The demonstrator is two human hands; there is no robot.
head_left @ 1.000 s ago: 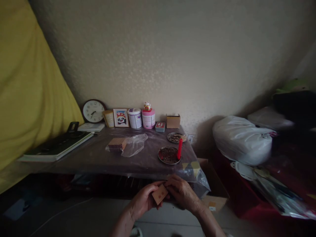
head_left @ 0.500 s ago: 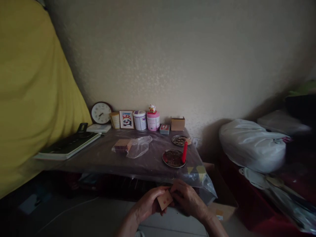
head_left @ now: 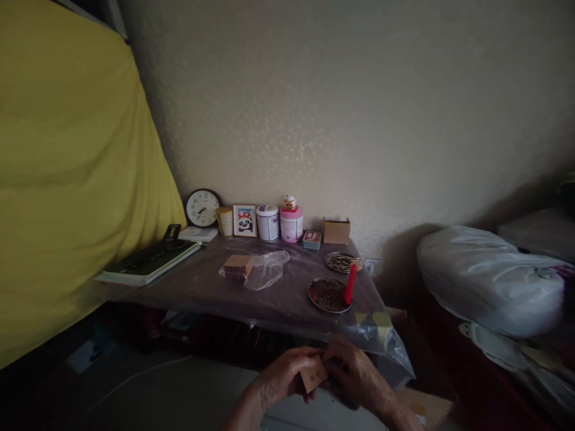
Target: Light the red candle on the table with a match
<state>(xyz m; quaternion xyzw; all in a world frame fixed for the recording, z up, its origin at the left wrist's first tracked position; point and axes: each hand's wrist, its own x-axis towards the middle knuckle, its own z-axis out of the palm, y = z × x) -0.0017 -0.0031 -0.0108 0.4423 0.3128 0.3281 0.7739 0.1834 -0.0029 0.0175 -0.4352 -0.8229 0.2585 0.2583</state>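
In the head view, my left hand [head_left: 285, 378] is closed around a small brown cardboard matchbox [head_left: 313, 376] with reddish marks on its face. My right hand [head_left: 357, 372] is at the box's right edge, fingers bent and pressed together; whatever they pinch is hidden. Both hands are low, in front of the table's near edge. Beyond them a red candle [head_left: 351, 285] stands tilted at the right side of a round metal plate [head_left: 330, 310] of dark bits. A stack of similar brown boxes [head_left: 238, 266] sits on the table beside crumpled clear plastic [head_left: 268, 272].
A second plate [head_left: 327, 265] with thin pale sticks lies behind the candle. Along the wall stand a clock [head_left: 203, 208], a framed panda picture [head_left: 245, 221], two tins, a small card box [head_left: 312, 240] and an open carton [head_left: 336, 231]. White bags [head_left: 489, 281] are at right.
The whole scene has shifted right and slightly down as my head turned left. My hands keep nearly the same hold on the matchbox.
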